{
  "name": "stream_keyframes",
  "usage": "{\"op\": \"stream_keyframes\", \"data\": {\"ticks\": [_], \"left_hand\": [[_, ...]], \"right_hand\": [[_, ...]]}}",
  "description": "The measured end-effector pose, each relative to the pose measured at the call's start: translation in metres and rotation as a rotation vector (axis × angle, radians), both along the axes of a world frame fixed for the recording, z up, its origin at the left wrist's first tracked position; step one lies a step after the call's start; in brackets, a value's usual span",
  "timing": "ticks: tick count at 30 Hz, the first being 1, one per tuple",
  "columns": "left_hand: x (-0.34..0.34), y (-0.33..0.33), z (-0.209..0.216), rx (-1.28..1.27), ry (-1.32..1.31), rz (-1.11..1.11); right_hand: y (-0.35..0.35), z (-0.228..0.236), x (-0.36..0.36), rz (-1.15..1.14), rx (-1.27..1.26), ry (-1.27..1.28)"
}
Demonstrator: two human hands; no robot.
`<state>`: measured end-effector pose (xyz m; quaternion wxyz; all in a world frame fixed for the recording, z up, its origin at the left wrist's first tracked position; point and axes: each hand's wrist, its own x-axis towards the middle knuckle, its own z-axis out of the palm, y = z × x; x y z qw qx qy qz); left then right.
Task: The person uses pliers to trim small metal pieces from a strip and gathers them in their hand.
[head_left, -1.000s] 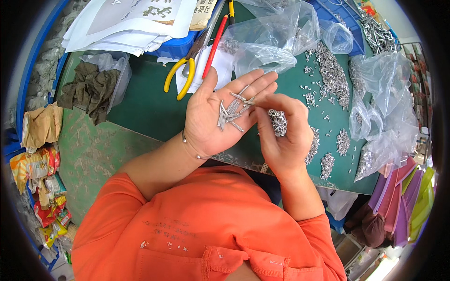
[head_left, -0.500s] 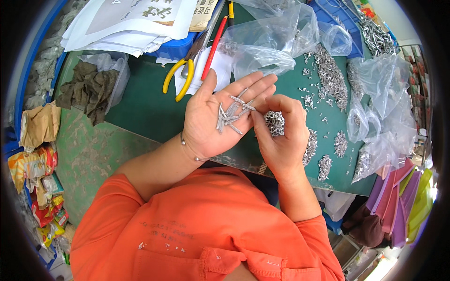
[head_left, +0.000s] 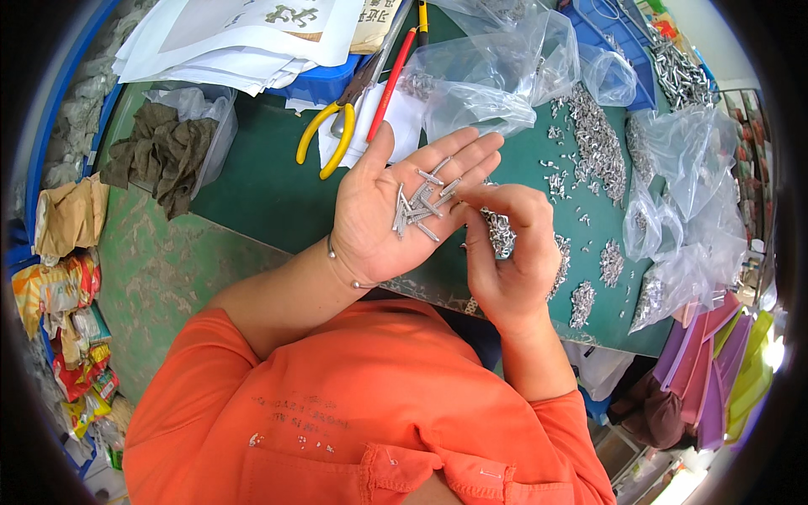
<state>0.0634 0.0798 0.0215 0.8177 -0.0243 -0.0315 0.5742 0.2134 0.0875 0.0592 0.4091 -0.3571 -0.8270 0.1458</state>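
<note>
My left hand [head_left: 368,215] is held palm up above the green table [head_left: 269,181], with fingers stretched out flat. Across its palm and fingers lie several slim grey metal pins [head_left: 422,200], pointing in different directions. My right hand [head_left: 518,257] hovers at the right edge of that palm, thumb and forefinger pinched by the pins. Whether a pin is between those fingertips is too small to tell. Beyond its curled fingers, a heap of small shiny metal pieces [head_left: 500,233] rests on the table, partly covered by the hand.
Yellow-handled pliers [head_left: 326,139] and a red pencil [head_left: 391,84] lie beyond my left hand. At right are a large metal-piece pile [head_left: 596,147], smaller piles [head_left: 582,303] and clear plastic bags [head_left: 686,168]. A bin with a dark cloth [head_left: 164,151] stands left; papers [head_left: 227,42] are stacked behind.
My right fingertips have drawn slightly right, off the pin they touched. Some pins on the left palm lie at slightly different angles. The left hand stays flat and nearly still.
</note>
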Motion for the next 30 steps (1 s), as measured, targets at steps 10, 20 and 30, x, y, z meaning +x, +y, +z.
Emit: {"op": "stream_keyframes", "data": {"ticks": [10, 20, 30], "left_hand": [[0.0024, -0.0004, 0.0028, -0.02, 0.03, 0.022], [0.0009, -0.0006, 0.0041, -0.02, -0.009, -0.008], [0.0023, -0.0012, 0.0064, -0.022, 0.072, 0.018]], "right_hand": [[0.0017, -0.0026, -0.0032, 0.038, 0.009, -0.095], [-0.0053, -0.0049, -0.0033, -0.01, -0.055, 0.021], [0.0013, 0.0001, -0.0045, 0.023, -0.077, -0.02]]}}
